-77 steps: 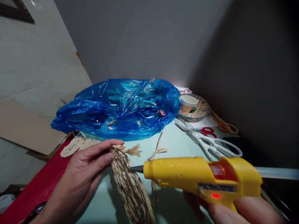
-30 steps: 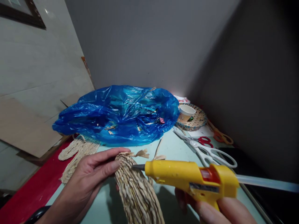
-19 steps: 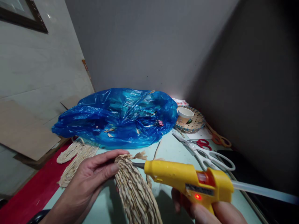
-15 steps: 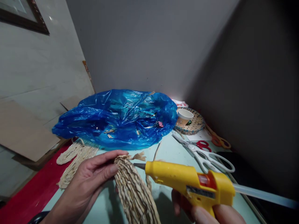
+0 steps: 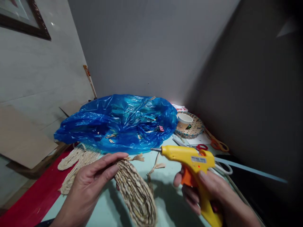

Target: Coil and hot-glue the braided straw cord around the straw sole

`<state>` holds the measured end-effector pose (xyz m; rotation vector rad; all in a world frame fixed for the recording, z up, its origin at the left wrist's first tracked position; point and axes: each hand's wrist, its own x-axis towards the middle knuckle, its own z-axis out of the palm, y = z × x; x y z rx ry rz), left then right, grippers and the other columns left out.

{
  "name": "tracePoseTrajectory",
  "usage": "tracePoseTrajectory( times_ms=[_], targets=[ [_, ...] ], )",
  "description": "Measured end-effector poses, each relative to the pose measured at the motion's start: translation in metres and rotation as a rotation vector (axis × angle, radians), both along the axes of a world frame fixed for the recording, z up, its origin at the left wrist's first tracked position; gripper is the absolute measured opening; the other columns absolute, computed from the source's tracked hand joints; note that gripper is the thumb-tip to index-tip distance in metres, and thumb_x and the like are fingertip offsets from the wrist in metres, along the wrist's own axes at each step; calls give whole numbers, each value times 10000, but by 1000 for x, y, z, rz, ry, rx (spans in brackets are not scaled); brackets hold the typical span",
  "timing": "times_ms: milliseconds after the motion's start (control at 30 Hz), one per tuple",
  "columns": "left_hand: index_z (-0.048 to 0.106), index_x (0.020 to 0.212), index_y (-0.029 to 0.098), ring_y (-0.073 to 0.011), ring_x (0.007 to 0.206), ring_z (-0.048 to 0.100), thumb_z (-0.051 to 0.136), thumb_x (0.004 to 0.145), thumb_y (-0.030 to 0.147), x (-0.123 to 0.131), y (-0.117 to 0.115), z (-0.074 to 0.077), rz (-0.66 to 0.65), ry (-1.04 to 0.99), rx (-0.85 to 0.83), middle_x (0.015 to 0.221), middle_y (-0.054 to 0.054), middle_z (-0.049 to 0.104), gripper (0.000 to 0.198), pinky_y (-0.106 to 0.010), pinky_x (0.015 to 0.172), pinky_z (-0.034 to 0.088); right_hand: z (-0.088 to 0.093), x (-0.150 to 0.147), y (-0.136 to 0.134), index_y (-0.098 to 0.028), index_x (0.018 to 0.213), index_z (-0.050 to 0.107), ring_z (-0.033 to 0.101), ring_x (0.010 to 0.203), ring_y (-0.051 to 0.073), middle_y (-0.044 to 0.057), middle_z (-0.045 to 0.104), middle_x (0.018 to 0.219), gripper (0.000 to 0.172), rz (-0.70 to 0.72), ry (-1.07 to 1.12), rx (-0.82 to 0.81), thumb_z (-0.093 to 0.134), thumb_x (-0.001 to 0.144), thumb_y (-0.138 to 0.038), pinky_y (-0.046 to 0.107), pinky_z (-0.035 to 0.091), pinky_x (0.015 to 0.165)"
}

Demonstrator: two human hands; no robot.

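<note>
Pinched in my left hand (image 5: 97, 179) is the upper end of a coiled, braided piece of beige and brown cord (image 5: 136, 195). A frayed strand end (image 5: 138, 157) sticks out at its top. My right hand (image 5: 213, 189) is wrapped round the handle of a yellow glue gun (image 5: 189, 157). The gun's metal nozzle points left, above and to the right of the coil, apart from it. A clear glue stick (image 5: 253, 170) juts out of its back. Behind the coil, a loose twisted strand (image 5: 153, 171) lies on the pale table (image 5: 165, 201).
A crumpled blue plastic bag (image 5: 123, 123) with scraps covers the table's back. To its right a paper cup (image 5: 184, 121) stands in a woven basket (image 5: 195, 127). White scissors (image 5: 224, 168), red-handled scissors (image 5: 202, 147) and orange scissors (image 5: 219, 145) lie right. Pale braided pieces (image 5: 80, 160) lie left.
The glue gun in my right hand has moved up and away from the coil's top, and more of its handle shows. The coil's lower end has come into view. The camera view has shifted slightly.
</note>
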<state>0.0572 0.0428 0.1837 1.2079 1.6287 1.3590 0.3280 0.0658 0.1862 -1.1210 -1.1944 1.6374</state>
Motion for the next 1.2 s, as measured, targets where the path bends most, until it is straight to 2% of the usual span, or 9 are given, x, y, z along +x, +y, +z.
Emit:
tracePoseTrajectory(
  times_ms=[300,433,600,700,767,933,1033,1100,1200],
  targets=[
    [817,986,388,-249,1171,663,720,798,511,-7,-2,-18,-94,84,-50,1146,17,789,245,-264,1055,456,-24,10,23,-92,789,748,480,495,76,12,556,640,398,14,215,-202,616,889,-454,173,359,467],
    [795,1065,385,-283,1257,605,702,803,529,0,-3,-26,-81,-33,-60,1245,18,755,313,-380,1170,313,-33,20,23,-103,828,734,478,520,84,40,617,686,367,-13,161,-215,573,923,-419,176,403,484],
    [816,1007,385,-276,1306,565,700,797,552,6,-4,-26,-161,-15,-81,1218,4,769,292,-353,1190,252,-30,26,19,-133,862,693,527,553,98,92,710,815,378,-17,-21,-113,517,950,-456,217,477,536],
    [817,1005,380,-287,1270,595,702,802,534,5,-3,-23,-219,5,-117,1210,-12,773,280,-367,1179,294,-29,35,19,-160,895,663,616,589,140,106,731,867,422,27,-216,-17,456,970,-519,283,523,570],
    [810,1032,381,-300,1278,585,685,813,539,4,-3,-21,-285,32,-152,1231,-13,762,297,-396,1189,280,-29,45,23,-180,801,665,612,561,164,73,704,751,455,43,-405,84,475,953,-564,294,499,530],
    [805,1032,407,-301,1322,540,656,826,556,6,-9,-20,-299,64,-151,1246,9,754,294,-405,1209,238,-25,62,23,-233,507,517,356,443,138,-21,419,478,450,-87,-935,455,610,899,-433,280,247,464],
    [819,989,402,-311,1291,568,674,802,566,10,-11,-19,-302,94,-122,1204,2,772,288,-394,1171,332,-16,45,9,-221,646,574,438,488,183,18,483,548,299,-95,-1092,641,542,928,-314,319,270,508],
    [824,981,388,-312,1254,599,683,797,556,13,-11,-19,-325,108,-115,1181,-11,778,286,-363,1101,435,-6,25,-1,-192,919,655,588,722,250,107,662,853,197,-18,-1091,775,490,958,-292,348,376,618],
    [818,1002,395,-266,1202,637,672,833,498,14,-10,-20,-341,122,-118,1166,-1,780,246,-281,1047,472,10,-4,-8,-169,1134,622,579,959,270,122,681,1064,232,107,-972,1043,454,1009,-270,383,445,797]
  ],
)
